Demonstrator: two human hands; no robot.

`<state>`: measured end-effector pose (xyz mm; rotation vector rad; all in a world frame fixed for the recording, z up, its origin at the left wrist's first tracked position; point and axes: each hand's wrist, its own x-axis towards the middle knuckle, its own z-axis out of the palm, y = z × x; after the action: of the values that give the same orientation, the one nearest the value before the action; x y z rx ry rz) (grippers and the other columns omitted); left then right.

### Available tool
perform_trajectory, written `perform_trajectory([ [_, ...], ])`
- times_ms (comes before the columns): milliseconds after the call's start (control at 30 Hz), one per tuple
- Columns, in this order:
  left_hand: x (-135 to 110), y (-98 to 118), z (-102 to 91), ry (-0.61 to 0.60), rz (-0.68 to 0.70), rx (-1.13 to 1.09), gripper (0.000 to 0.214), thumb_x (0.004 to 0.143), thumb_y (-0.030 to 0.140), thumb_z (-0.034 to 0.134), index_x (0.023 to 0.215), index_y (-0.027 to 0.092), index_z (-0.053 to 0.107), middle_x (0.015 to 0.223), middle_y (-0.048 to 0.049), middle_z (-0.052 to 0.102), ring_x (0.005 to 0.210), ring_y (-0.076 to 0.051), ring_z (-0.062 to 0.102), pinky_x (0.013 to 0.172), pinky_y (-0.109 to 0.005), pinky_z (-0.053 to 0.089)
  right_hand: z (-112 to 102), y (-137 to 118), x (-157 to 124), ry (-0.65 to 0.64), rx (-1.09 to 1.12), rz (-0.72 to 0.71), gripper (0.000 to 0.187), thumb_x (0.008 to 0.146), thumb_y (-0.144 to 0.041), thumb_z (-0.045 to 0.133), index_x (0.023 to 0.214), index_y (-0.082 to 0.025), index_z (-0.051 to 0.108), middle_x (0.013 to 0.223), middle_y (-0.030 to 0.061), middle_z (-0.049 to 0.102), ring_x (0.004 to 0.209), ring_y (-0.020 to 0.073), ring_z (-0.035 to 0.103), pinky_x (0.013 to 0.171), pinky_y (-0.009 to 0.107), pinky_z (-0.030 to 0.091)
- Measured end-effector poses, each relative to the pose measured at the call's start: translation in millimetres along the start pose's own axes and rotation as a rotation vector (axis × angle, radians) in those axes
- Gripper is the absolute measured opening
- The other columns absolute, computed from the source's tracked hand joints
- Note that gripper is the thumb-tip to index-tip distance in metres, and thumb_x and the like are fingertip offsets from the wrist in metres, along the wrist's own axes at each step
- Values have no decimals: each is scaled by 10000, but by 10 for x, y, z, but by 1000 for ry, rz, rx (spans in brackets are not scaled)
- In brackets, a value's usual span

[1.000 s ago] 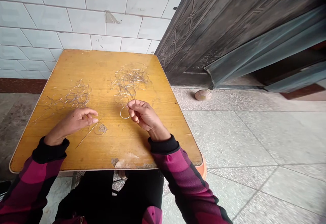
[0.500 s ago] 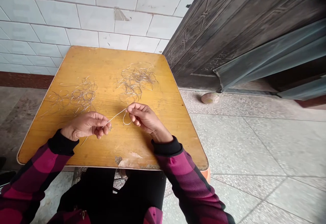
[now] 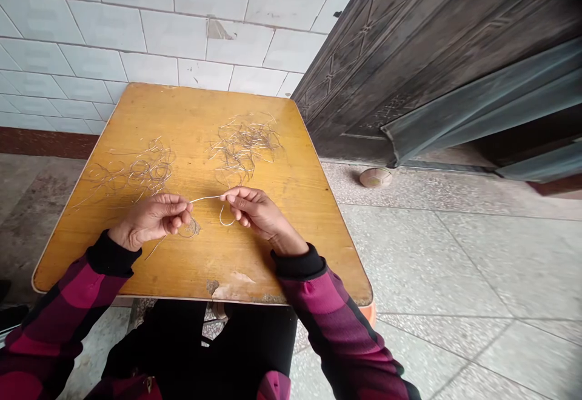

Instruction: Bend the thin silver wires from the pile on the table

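A thin silvery wire (image 3: 207, 198) stretches between both hands above the small yellow wooden table (image 3: 200, 260). My left hand (image 3: 152, 218) pinches one end of it; the tail runs down-left onto the table. My right hand (image 3: 254, 211) pinches the other end, where the wire curls into a small loop below the fingers. A loose pile of cut wires (image 3: 243, 139) lies beyond my right hand. A second pile of looped wires (image 3: 136, 173) lies beyond my left hand.
A white tiled wall (image 3: 150, 30) stands behind the table. A dark carved door (image 3: 409, 54) is to the right, and a small round object (image 3: 375, 177) lies on the stone floor by it. The table's near edge is chipped.
My left hand moved right and pinched the wire, lifting its end off the table. The wire now runs taut between both hands. The camera shifted slightly.
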<state>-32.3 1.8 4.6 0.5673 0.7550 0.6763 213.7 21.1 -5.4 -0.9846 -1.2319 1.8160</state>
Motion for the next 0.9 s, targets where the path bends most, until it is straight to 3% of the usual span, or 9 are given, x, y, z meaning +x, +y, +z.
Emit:
perform_trajectory([
  [100,-7,58,-4,83,46,-83,71,716,87,779,721,114,714,585,-15,658,427,-37,552,395,-88,440,47,71,-26,-73,-67,32,300,800,-421,690,970,-175,719,484,-82,518,361,28,371,354,167,243],
  [200,-17,116,10,161,29,-135,164,827,33,639,691,107,693,566,-14,647,395,-33,543,371,-81,440,161,173,-74,-127,-140,37,360,862,-423,627,1113,-176,699,513,-81,501,377,31,379,370,172,273],
  [333,-30,157,19,203,18,-206,288,898,0,511,688,89,685,561,-28,649,391,-41,568,373,-77,453,350,311,-174,-72,-253,-131,456,930,-411,543,1343,-219,564,552,-84,497,385,38,399,390,177,334],
  [467,-49,173,14,172,30,-262,404,944,-20,361,709,45,684,559,-60,654,391,-59,591,375,-98,478,475,429,-260,-17,-324,-280,453,964,-389,495,1384,-222,524,618,-65,540,406,39,448,432,181,411],
  [600,-62,185,31,165,0,-274,487,965,-16,266,709,35,677,552,-70,659,387,-61,594,374,-99,481,505,498,-284,-47,-413,-315,429,978,-375,470,1365,-208,549,603,-58,552,403,43,458,447,184,441],
  [733,-53,186,1,139,-40,-236,450,956,-20,303,713,29,678,562,-70,665,374,-57,582,370,-100,473,479,483,-292,-85,-514,-354,390,978,-332,474,1310,-172,603,654,-24,618,422,51,475,467,193,460],
  [900,-8,166,-167,-33,-115,-159,139,874,36,584,787,39,692,631,-48,683,424,-53,595,392,-96,473,426,418,-288,-164,-657,-422,345,971,-260,484,1265,-171,641,732,17,698,533,92,568,587,233,517],
])
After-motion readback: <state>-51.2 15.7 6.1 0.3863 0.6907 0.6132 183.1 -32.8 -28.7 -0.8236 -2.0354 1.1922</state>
